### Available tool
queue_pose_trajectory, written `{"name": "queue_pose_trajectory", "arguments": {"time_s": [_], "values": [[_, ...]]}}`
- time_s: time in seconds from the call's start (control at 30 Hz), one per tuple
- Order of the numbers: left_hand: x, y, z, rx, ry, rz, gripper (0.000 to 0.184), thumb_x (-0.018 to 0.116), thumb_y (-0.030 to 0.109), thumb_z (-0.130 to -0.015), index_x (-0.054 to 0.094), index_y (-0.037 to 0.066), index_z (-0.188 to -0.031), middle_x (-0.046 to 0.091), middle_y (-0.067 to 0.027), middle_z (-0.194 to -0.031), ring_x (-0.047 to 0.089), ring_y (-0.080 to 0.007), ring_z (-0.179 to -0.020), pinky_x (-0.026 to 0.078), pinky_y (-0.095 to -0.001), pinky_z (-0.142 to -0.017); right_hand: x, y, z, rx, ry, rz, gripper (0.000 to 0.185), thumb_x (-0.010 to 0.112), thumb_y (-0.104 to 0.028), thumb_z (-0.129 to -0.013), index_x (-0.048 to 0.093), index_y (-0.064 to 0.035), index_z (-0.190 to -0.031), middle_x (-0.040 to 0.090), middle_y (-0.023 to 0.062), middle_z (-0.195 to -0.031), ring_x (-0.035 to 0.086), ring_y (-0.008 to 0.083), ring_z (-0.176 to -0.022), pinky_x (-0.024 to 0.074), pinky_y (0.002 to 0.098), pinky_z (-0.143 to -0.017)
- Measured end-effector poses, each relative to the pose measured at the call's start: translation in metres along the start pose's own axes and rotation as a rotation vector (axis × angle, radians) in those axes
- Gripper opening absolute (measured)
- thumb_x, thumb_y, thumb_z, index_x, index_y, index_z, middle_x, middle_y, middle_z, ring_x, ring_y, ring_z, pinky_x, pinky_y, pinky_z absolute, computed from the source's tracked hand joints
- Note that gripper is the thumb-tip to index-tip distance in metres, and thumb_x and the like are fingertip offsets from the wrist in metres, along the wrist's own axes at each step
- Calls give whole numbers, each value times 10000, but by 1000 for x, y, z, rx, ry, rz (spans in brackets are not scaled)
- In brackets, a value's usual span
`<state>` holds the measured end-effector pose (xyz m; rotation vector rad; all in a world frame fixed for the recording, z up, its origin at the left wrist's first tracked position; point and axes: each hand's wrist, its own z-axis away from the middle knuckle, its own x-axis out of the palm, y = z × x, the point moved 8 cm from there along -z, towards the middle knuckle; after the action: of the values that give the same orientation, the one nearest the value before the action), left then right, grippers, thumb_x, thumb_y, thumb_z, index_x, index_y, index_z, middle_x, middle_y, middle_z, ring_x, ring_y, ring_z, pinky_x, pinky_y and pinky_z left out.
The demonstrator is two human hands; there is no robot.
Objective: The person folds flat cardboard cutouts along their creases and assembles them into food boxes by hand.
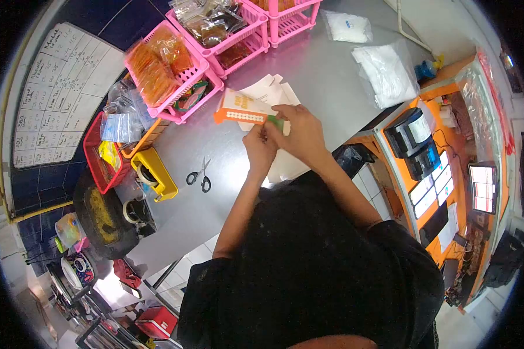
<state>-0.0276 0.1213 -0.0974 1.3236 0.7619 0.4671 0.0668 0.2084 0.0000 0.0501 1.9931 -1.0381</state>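
Observation:
Over the steel table (308,81), an orange and white printed cardboard box (244,107) is held up, partly folded, with a green patch at its near end. My left hand (261,150) is closed at the lower edge of that end. The fingers of my right hand (301,135) are bent around the same end, thumb pressed against the green part. Pale flat cardboard (273,88) lies beneath and behind the box, and more of it shows near my wrists. Black-handled scissors (201,176) rest on the table to the left of my left forearm.
Pink baskets (183,96) with packets of orange and dark food stand at the back. To the left are a yellow tape holder (156,174) and a red basket (108,157). White plastic-wrapped packs (385,72) lie at the right, near a black printer (412,139) on an orange desk.

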Motion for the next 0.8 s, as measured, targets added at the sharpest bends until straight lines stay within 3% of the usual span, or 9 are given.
{"name": "queue_pose_trajectory", "arguments": {"time_s": [0.1, 0.13, 0.23, 0.27, 0.37, 0.47, 0.57, 0.63, 0.8], "values": [[14, 14, 9, 224, -36, -76, 134, 653, 53, -855, 668, -23, -964, 691, -150, -773, 680, -197, -716, 501, -335, -651, 5, -18, -8, -163, 42, 65, 468, 786, -296, -763, 654, -62, -1147, 685, 75, -899, 659, 313, -882, 539, 427, -776], [19, 1, 10, 251, -71, -99, 155, 632, 44, -869, 664, -26, -1003, 696, -136, -796, 671, -208, -741, 511, -341, -670, 10, -20, -13, -239, 91, 60, 376, 749, -258, -796, 667, -78, -1117, 682, 66, -893, 669, 281, -866, 547, 405, -744], [26, -18, 12, 62, -226, 138, 197, 606, 62, -899, 651, -55, -1052, 713, -139, -878, 684, -248, -789, 526, -349, -718, 28, -9, -22, -272, 24, 214, 276, 704, -178, -833, 679, -95, -1095, 686, 47, -895, 674, 239, -861, 552, 374, -703], [20, -23, 10, -56, -181, 362, 203, 567, 84, -962, 633, -70, -1077, 719, -154, -948, 697, -285, -838, 545, -355, -772, 27, -8, -20, -279, 34, 206, 276, 677, -169, -821, 679, -101, -1089, 685, 49, -899, 676, 233, -853, 553, 364, -683], [-23, 25, 5, -237, -91, 963, 217, 539, 124, -1013, 616, -57, -1104, 711, -155, -960, 704, -239, -833, 575, -346, -766, 12, -14, -15, -305, 49, 201, 283, 632, -151, -803, 681, -116, -1080, 681, 50, -904, 678, 220, -833, 557, 343, -646], [-54, 45, -9, -92, 31, 626, 188, 551, 123, -1017, 612, -28, -1110, 709, -158, -972, 711, -225, -822, 599, -342, -738, 7, -25, -13, -359, 73, 177, 260, 657, -151, -832, 687, -109, -1087, 675, 44, -889, 673, 219, -817, 560, 345, -652], [-64, 44, -18, -60, 135, 635, 172, 590, 100, -994, 618, -31, -1102, 712, -149, -983, 717, -207, -824, 603, -318, -717, -5, -40, -15, -367, 151, 65, 217, 679, -141, -867, 697, -75, -1073, 667, 55, -880, 665, 219, -794, 556, 339, -646], [-66, 45, -21, 22, 182, 605, 168, 604, 74, -980, 620, -46, -1097, 707, -155, -1007, 715, -208, -829, 608, -317, -754, -9, -40, -16, -304, 141, -14, 185, 693, -125, -883, 705, -44, -1049, 662, 75, -892, 664, 211, -778, 551, 325, -631], [-58, 63, -11, 202, 224, 454, 167, 620, 20, -962, 614, -75, -1099, 705, -145, -1022, 703, -179, -872, 599, -308, -812, -6, -19, -20, 50, 56, -562, 117, 704, -94, -899, 720, -15, -983, 670, 69, -914, 645, 122, -761, 521, 253, -624]]}}
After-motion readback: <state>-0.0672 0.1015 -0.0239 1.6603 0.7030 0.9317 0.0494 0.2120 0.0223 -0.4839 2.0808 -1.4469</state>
